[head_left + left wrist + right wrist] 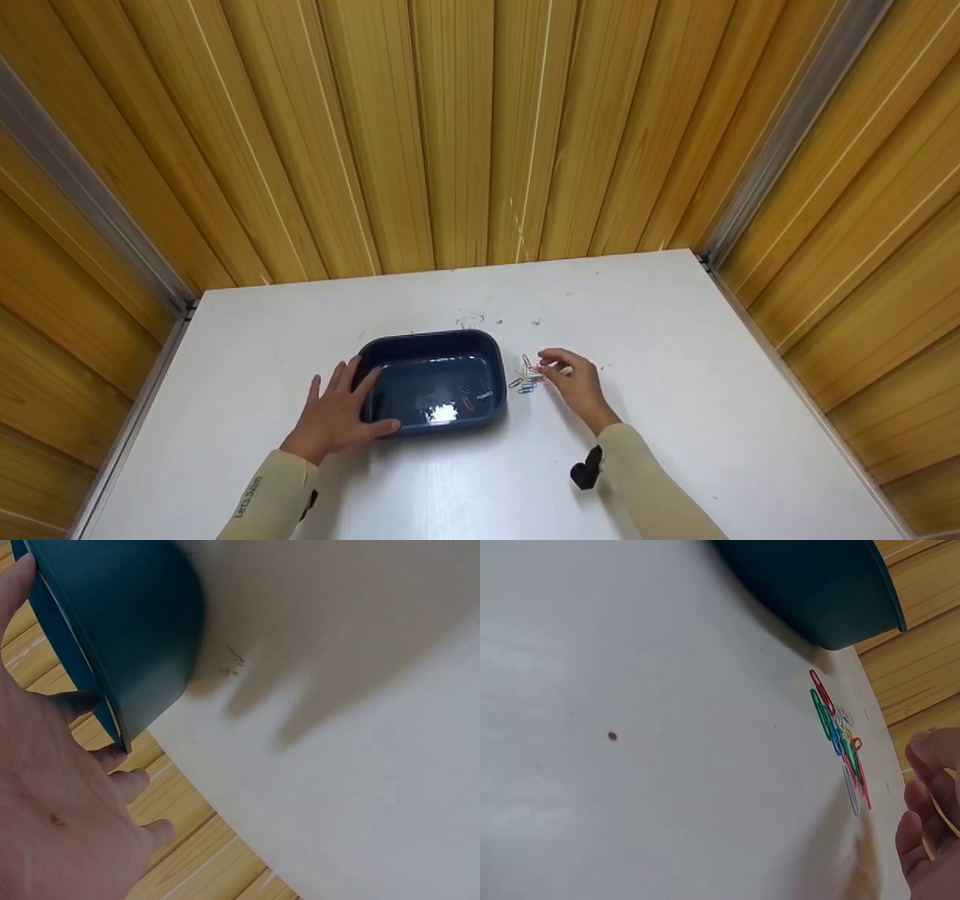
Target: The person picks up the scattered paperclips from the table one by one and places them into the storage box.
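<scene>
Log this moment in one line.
left hand: touching blue tray | right hand: at loose paperclips beside tray, grip unclear | tray: few paperclips inside

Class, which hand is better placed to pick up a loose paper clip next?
Probably the right hand: it is beside the loose paper clips, while the left hand touches the far-left end of the tray.

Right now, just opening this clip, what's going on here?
A person is working with both hands at a white table. The left hand rests on the left side of a dark blue tray, fingers spread over its rim. The right hand is by a small pile of colored paper clips on the table, just right of the tray; whether it holds one is unclear. A few clips lie inside the tray.
</scene>
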The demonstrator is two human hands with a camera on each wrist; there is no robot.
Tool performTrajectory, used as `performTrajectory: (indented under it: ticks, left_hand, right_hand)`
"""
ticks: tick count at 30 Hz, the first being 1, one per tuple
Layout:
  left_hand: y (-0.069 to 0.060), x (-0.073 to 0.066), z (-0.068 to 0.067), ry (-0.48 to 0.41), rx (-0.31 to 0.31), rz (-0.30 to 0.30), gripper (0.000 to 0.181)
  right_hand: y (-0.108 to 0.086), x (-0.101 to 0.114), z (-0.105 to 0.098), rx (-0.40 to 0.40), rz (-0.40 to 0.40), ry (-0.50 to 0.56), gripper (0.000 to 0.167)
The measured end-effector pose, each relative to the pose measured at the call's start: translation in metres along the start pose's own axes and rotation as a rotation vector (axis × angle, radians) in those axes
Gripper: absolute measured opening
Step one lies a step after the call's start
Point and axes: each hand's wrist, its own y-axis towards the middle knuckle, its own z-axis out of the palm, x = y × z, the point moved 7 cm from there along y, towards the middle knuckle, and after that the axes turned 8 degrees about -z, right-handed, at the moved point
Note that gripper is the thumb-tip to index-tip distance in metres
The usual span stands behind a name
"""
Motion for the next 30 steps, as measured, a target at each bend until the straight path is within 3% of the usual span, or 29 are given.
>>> performTrajectory:
  ticks: [10, 30]
  left_hand:
    - [-0.0020, -0.0019, -0.0032, -0.004, -0.003, 0.025, 0.098]
    - [-0.0013, -0.0056, -0.0058, -0.009, -0.018, 0.041, 0.096]
  right_hand:
    - [-0.0027, -0.0030, -0.0044, -0.005, 0.016, -0.060, 0.024]
    - [-0.0004, -0.0097, -0.0028, -0.011, -0.003, -0.059, 0.024]
